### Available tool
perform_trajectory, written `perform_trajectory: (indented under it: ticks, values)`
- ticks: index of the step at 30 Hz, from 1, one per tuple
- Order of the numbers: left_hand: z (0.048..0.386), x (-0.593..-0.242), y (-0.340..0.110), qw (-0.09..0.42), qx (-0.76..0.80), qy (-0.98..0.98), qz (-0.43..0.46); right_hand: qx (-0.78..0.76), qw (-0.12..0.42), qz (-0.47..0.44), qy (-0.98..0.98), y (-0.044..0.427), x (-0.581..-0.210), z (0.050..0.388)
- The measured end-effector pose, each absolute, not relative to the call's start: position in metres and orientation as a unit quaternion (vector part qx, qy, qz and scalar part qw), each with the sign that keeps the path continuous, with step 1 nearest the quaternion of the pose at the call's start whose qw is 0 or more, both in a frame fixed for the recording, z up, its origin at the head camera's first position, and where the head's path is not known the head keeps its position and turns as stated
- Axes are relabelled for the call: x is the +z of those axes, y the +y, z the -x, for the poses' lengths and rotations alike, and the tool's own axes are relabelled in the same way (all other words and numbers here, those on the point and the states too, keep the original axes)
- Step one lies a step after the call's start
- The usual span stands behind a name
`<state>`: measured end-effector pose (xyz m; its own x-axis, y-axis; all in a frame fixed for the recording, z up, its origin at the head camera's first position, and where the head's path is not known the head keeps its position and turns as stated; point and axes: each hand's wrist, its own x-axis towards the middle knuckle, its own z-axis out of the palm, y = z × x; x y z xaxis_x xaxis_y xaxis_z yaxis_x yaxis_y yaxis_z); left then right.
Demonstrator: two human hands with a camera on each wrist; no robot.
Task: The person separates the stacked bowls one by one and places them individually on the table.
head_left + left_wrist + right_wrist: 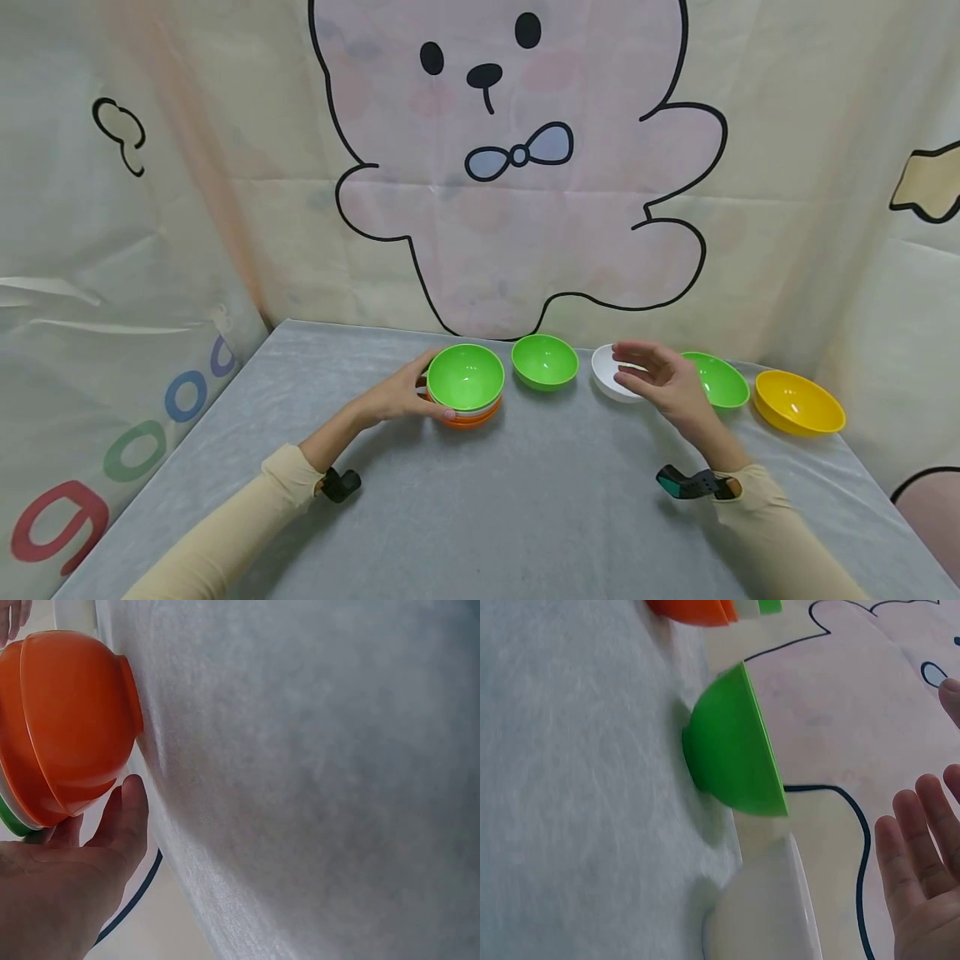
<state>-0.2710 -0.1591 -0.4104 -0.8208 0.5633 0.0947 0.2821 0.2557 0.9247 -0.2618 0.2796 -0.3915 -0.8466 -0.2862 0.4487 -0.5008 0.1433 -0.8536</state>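
Note:
My left hand [401, 393] grips the left side of a stack of bowls, thumb at the front and fingers behind. The stack has a green bowl [467, 377] on top, a white rim under it and orange bowls [79, 712] at the bottom. In the left wrist view the left fingers curve beside the orange side. My right hand [670, 387] hovers over a white bowl [606, 377], partly covering it in the head view. In the right wrist view, its extended fingers [904, 862] are apart from the white bowl and hold nothing.
A single green bowl [545, 363] stands between the stack and the white bowl. Right of the right hand are another green bowl [723, 385] and a yellow bowl [799, 404]. All rest on a grey cloth-covered table [510, 517], with a printed curtain [780, 167] behind.

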Motion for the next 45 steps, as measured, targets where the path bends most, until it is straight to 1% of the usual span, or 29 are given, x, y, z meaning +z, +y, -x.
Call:
perform_trajectory:
  ticks: [13, 20, 26, 35, 45]
  values:
    - [0.271, -0.412, -0.159, 0.126, 0.549, 0.779, -0.275, 0.616, 0.055, -0.314, -0.72, 0.229, -0.396, 0.271]
    - [0.27, -0.411, -0.158, 0.127, 0.549, 0.779, -0.276, 0.632, 0.02, -0.315, -0.708, 0.208, -0.401, 0.274]
    - [0.269, -0.411, -0.158, 0.136, 0.558, 0.773, -0.27, 0.63, 0.001, -0.318, -0.709, 0.194, -0.405, 0.278]
    - [0.27, -0.411, -0.159, 0.129, 0.549, 0.78, -0.271, 0.612, -0.041, -0.323, -0.721, 0.173, -0.408, 0.278]
    - [0.27, -0.411, -0.158, 0.129, 0.545, 0.783, -0.27, 0.587, -0.05, -0.348, -0.729, 0.149, -0.405, 0.28]
